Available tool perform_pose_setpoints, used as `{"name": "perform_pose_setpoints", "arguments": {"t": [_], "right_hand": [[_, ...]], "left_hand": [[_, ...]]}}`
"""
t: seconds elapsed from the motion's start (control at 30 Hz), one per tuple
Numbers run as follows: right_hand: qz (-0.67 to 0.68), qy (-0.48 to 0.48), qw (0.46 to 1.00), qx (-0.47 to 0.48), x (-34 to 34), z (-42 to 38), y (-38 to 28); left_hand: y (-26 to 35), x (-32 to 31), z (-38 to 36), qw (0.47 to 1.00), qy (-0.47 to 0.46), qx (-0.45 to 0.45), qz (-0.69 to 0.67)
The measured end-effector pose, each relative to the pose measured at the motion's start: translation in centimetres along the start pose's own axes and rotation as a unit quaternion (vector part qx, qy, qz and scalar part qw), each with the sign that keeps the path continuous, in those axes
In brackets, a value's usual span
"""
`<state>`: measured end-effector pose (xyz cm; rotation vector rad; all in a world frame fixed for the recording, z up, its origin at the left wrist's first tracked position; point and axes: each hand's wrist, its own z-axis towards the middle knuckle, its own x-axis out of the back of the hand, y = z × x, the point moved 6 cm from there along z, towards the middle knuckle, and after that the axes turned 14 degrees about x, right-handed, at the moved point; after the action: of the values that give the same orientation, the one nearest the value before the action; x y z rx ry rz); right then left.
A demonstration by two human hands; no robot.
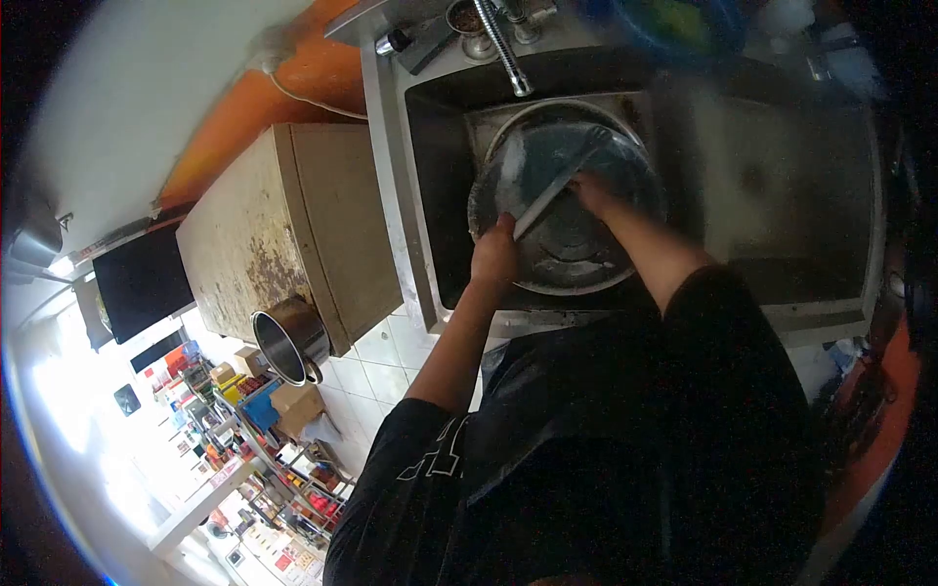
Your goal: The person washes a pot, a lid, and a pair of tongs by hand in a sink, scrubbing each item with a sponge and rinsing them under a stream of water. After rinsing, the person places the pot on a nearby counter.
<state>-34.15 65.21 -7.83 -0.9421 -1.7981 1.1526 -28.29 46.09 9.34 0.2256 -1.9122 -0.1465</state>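
A long, pale utensil [543,203] with a slotted or forked head lies slantwise over a round metal basin [567,272] in the left sink bowl. My left hand [495,252] is closed round the utensil's lower end, near the basin's left side. Against the middle of the shaft, my right hand [592,193] has its fingers closed on the same utensil. Whitish patches, perhaps foam, show on the basin's inside. The rim of another round vessel shows behind the basin.
A flexible metal faucet [502,49] hangs over the sink's back edge. To the right is a second sink bowl [782,186], with a blue basin [718,44] behind it. A worn cabinet [234,220] and metal pot [290,342] stand left.
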Motion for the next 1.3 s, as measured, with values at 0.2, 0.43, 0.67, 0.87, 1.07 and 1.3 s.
{"name": "perform_pose_setpoints", "arguments": {"t": [0.2, 0.43, 0.67, 0.87, 1.07, 1.3], "right_hand": [[-0.246, 0.059, 0.965, -0.073, -1.2, 1.0, 2.2], [-0.085, -0.025, 0.961, 0.261, -2.9, -5.7, -17.5], [0.093, -0.017, 0.985, -0.142, -1.5, -3.9, -10.8], [-0.060, 0.004, 0.995, -0.080, 5.7, -5.0, -14.9], [-0.213, 0.274, 0.927, -0.140, 8.8, -6.6, -9.1], [-0.359, -0.233, 0.896, -0.119, 0.3, -3.0, -0.4]], "left_hand": [[0.3, 0.3, 0.0, 0.990, -0.071, 0.096, -0.069], [-1.6, -1.6, 1.2, 0.979, -0.081, 0.144, -0.122], [-1.5, -1.2, 1.3, 0.984, -0.064, 0.078, -0.148], [-3.0, 2.1, 2.4, 0.944, -0.135, 0.014, -0.302], [-6.2, 3.8, 0.2, 0.879, -0.305, 0.260, -0.258], [-5.9, 5.2, -3.5, 0.699, -0.357, 0.320, -0.532]]}}
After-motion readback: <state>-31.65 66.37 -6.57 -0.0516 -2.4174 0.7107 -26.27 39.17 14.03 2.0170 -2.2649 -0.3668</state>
